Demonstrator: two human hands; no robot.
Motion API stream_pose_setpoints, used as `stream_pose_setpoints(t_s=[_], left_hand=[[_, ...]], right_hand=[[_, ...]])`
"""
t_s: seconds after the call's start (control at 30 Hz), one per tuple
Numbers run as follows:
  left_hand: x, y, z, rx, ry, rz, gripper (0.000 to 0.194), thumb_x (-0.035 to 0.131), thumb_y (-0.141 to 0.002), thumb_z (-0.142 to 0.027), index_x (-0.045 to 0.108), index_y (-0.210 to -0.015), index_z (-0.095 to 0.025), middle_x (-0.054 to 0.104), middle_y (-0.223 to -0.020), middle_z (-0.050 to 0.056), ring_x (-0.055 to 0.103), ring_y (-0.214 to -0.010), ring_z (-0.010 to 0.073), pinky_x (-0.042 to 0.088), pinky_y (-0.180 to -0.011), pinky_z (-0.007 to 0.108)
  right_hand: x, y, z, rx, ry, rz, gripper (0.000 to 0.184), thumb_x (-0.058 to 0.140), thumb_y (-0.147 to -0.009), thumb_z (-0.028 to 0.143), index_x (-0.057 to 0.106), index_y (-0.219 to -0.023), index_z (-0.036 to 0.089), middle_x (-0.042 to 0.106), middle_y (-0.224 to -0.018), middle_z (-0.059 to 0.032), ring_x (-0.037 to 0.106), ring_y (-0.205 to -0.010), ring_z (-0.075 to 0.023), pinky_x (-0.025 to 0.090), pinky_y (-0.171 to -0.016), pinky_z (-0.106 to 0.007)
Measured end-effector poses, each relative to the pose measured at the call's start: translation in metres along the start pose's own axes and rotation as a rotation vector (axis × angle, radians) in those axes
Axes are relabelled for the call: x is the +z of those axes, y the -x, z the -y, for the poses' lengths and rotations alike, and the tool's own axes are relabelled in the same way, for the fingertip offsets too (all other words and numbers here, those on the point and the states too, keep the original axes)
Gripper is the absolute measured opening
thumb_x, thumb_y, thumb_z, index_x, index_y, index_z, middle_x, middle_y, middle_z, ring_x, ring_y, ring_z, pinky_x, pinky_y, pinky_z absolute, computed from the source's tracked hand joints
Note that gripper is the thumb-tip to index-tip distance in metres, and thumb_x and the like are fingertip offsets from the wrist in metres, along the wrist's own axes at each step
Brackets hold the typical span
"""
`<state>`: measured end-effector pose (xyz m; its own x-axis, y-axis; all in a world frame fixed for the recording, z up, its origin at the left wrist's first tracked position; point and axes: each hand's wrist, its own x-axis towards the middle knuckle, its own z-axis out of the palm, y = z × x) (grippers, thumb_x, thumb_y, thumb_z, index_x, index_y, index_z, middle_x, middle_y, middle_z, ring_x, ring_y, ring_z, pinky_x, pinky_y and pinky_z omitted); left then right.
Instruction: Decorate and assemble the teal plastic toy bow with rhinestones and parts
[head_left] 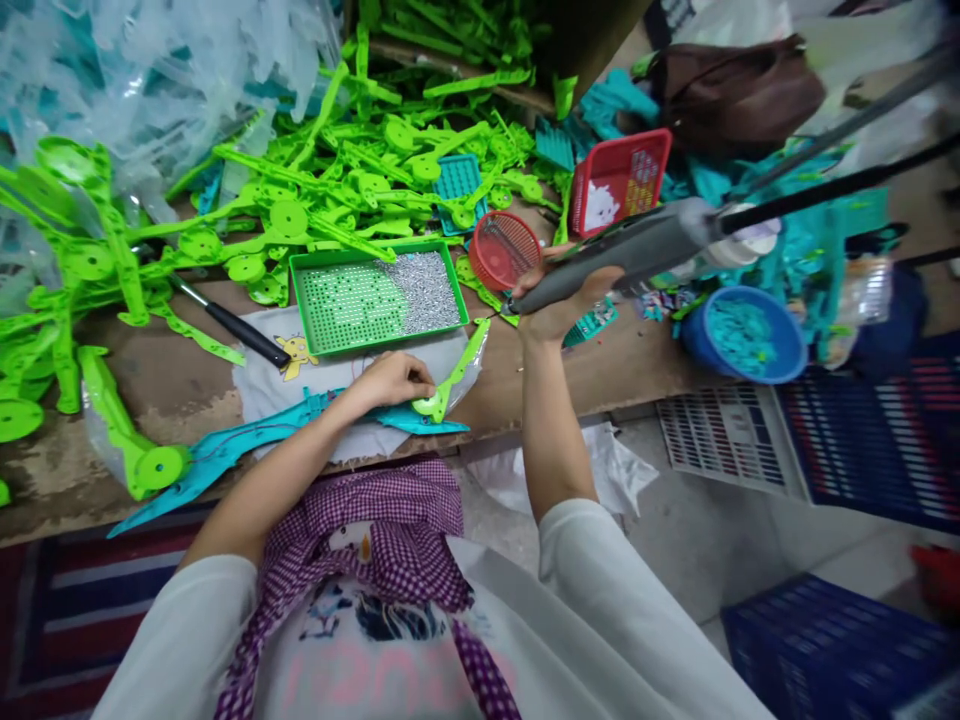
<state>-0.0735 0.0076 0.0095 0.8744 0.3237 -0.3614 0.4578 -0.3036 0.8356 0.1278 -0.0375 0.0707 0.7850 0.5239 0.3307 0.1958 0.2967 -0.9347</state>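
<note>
My right hand (559, 310) is wrapped around a grey electric screwdriver (637, 255), held over the table with its tip pointing left. My left hand (394, 380) has its fingers pinched together just above the round end of a bright green plastic part (461, 370); whatever is between the fingertips is hidden. Under that hand and forearm lies a long turquoise plastic piece (247, 435) on a white cloth (259, 385). A second green part (127, 430) is joined to its left end. Right behind my left hand, a green tray (349, 305) contains small silvery screws (427, 290).
Heaped green plastic parts (330, 190) cover the back of the table. A black-handled tool (232, 320) lies left of the tray. Red baskets (506, 250) stand behind, and a blue bowl (750, 335) of turquoise pieces sits at right. Crates (840, 640) stand on the floor.
</note>
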Motion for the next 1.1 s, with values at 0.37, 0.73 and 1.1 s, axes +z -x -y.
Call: stream_pose_setpoints(t_s=[0.37, 0.73, 1.1], left_hand=[[0.002, -0.004, 0.008, 0.005, 0.082, 0.020, 0.022, 0.070, -0.075, -0.034, 0.078, -0.087, -0.017, 0.077, -0.086, 0.006, 0.066, -0.076, 0.0163, 0.044, -0.070, 0.027], [0.001, -0.003, 0.005, -0.006, 0.063, 0.014, 0.020, 0.070, -0.076, -0.034, 0.077, -0.086, -0.018, 0.076, -0.084, 0.005, 0.065, -0.075, 0.0164, 0.043, -0.069, 0.028], [0.000, 0.000, 0.000, -0.044, 0.026, 0.018, 0.025, 0.069, -0.076, -0.035, 0.077, -0.094, -0.019, 0.076, -0.086, 0.004, 0.064, -0.075, 0.0154, 0.042, -0.068, 0.027]], right_hand=[[-0.014, -0.007, -0.026, -0.001, 0.045, -0.009, 0.075, 0.027, -0.068, 0.093, 0.056, -0.071, 0.024, 0.041, -0.046, 0.0064, 0.045, -0.034, -0.0096, 0.032, -0.035, -0.022], [-0.010, -0.009, -0.034, 0.035, 0.036, -0.005, 0.069, 0.032, -0.069, 0.090, 0.052, -0.072, 0.024, 0.042, -0.046, 0.0069, 0.045, -0.034, -0.0095, 0.033, -0.035, -0.022], [-0.012, -0.010, -0.036, 0.095, 0.031, 0.082, 0.070, 0.040, -0.061, 0.093, 0.049, -0.067, 0.024, 0.041, -0.045, 0.0077, 0.042, -0.035, -0.0080, 0.033, -0.036, -0.023]])
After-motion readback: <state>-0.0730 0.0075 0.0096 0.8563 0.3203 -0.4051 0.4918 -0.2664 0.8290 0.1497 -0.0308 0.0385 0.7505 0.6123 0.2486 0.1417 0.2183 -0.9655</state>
